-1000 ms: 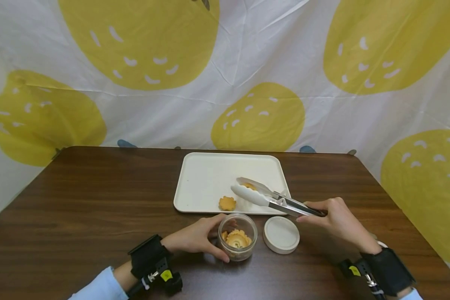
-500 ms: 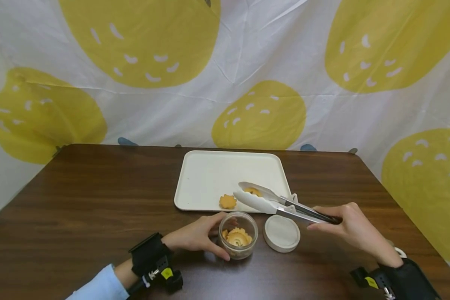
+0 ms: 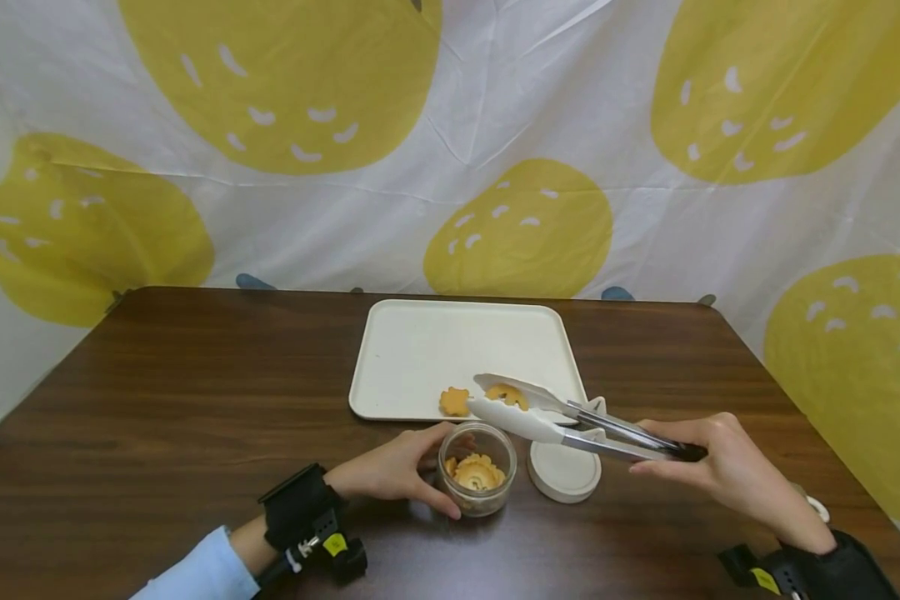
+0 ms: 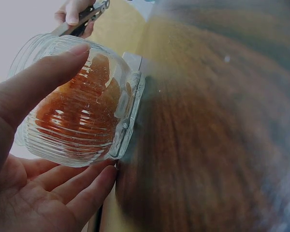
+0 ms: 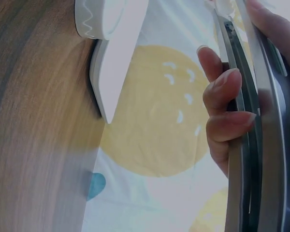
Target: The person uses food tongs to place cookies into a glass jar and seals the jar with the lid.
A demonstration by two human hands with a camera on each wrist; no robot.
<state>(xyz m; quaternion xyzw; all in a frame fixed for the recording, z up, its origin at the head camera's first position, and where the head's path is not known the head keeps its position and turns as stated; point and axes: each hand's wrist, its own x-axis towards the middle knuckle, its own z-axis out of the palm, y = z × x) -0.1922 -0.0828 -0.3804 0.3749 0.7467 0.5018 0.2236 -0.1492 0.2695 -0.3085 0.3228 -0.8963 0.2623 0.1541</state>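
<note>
My left hand (image 3: 393, 468) holds a ribbed glass jar (image 4: 63, 152) upright on the table, thumb on one side and fingers on the other. Inside the open jar lie scalloped, golden cookies (image 3: 478, 473). My right hand (image 3: 731, 467) grips metal tongs (image 5: 251, 125) with white scalloped tips. Between those tips is one golden cookie (image 3: 507, 396), overlapping the front of the white tray (image 3: 420, 350) in the head view. Another flower-shaped cookie (image 3: 454, 402) lies near the tray's front edge, just left of the tongs' tips.
A round white lid (image 3: 565, 475) lies right of the jar, partly under the tongs in the head view. The dark wooden table (image 3: 217, 375) ends at the back against a white curtain (image 3: 330, 225) with yellow fruit shapes.
My right hand has moved right and toward me with the tongs. The cookie between their tips has come forward, nearer the jar. My left hand and the jar stay put.
</note>
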